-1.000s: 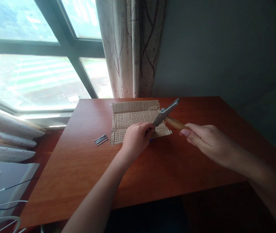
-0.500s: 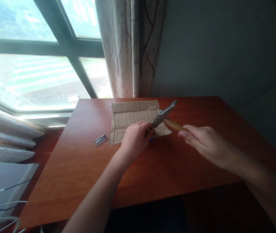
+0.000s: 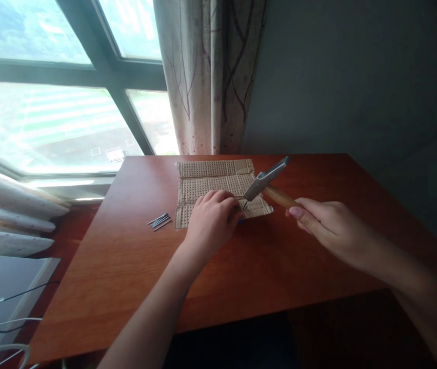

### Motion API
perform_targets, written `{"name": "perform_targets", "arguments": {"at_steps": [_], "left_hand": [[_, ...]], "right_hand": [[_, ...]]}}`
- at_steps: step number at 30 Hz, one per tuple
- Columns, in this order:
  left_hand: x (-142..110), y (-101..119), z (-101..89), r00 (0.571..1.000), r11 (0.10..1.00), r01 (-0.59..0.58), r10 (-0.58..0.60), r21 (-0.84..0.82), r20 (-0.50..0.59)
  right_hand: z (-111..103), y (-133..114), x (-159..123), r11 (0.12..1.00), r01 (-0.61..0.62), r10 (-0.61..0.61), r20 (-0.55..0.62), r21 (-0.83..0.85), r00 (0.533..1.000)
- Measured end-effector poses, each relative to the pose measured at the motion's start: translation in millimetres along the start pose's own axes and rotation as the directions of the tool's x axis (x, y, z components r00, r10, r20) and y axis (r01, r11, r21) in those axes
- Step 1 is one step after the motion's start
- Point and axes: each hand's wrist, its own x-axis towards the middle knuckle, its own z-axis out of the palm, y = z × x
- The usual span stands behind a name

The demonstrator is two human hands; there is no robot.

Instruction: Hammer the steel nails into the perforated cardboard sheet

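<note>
A flat piece of brown cardboard (image 3: 211, 179) full of small holes lies on the reddish wooden table (image 3: 134, 266). My left hand (image 3: 211, 223) rests at the cardboard's near edge, fingers curled in a pinch on something I cannot make out. My right hand (image 3: 330, 228) grips the wooden handle of a hammer (image 3: 266, 180). The hammer's metal head hangs just above the cardboard, close to my left fingertips. Several loose nails (image 3: 160, 221) lie on the table to the left of the cardboard.
A large window (image 3: 49, 102) and a patterned curtain (image 3: 211, 77) stand behind the table's far edge. A grey wall fills the right. White rolled items (image 3: 11, 220) and cables with a socket lie beyond the table's left edge.
My left hand has slid a little lower onto the cardboard's near edge, fingers more spread over it. The hammer head has shifted slightly to the right and stays just above the cardboard.
</note>
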Motion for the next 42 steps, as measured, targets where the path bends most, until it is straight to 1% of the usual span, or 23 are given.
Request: {"name": "perform_targets", "arguments": {"at_steps": [3, 7, 15, 21, 26, 33, 36, 38, 40, 42], "left_hand": [[-0.1, -1.8, 1.8, 1.0, 1.0, 0.0, -0.001, -0.028, -0.012], [-0.3, -3.0, 2.8, 1.0, 0.999, 0.002, -0.003, -0.05, -0.014], [-0.1, -3.7, 3.5, 1.0, 0.998, 0.001, -0.002, -0.067, -0.017], [0.0, -3.9, 4.1, 1.0, 0.997, 0.001, -0.003, -0.079, -0.023], [0.0, -3.9, 3.8, 1.0, 0.996, 0.003, -0.005, -0.091, -0.024], [0.1, -4.6, 3.6, 1.0, 0.996, 0.0, -0.002, -0.088, -0.021], [0.6, -3.3, 2.3, 1.0, 0.998, -0.002, 0.002, -0.069, -0.011], [0.5, -1.7, 1.0, 1.0, 0.999, -0.009, 0.009, -0.049, -0.005], [0.0, -0.2, -0.2, 1.0, 0.999, -0.017, 0.017, -0.032, -0.007], [-1.0, 0.8, -1.2, 1.0, 0.999, -0.021, 0.02, -0.026, -0.021]], "right_hand": [[4.0, -0.7, 2.0, 1.0, 0.008, -0.008, 0.019, -0.001, 1.0], [5.5, -1.4, 2.0, 1.0, 0.008, -0.008, -0.002, 0.015, 1.0], [13.8, 5.2, 4.2, 0.999, 0.014, -0.014, -0.001, -0.033, 1.0], [16.2, 5.7, 5.9, 0.998, -0.003, 0.005, 0.035, -0.056, 0.999], [18.3, 6.2, 5.8, 0.998, 0.02, -0.018, 0.019, -0.065, 1.0], [16.7, 4.4, 4.0, 0.999, 0.015, -0.014, 0.017, -0.038, 1.0], [12.0, 5.5, 1.2, 1.0, 0.017, -0.016, -0.046, 0.019, 0.999], [9.3, 9.0, 0.2, 0.997, 0.023, -0.012, -0.13, 0.079, 0.991], [8.4, 14.3, 2.1, 0.985, 0.033, 0.011, -0.252, 0.172, 0.968], [10.3, 19.5, 8.4, 0.953, 0.076, 0.035, -0.355, 0.293, 0.934]]}}
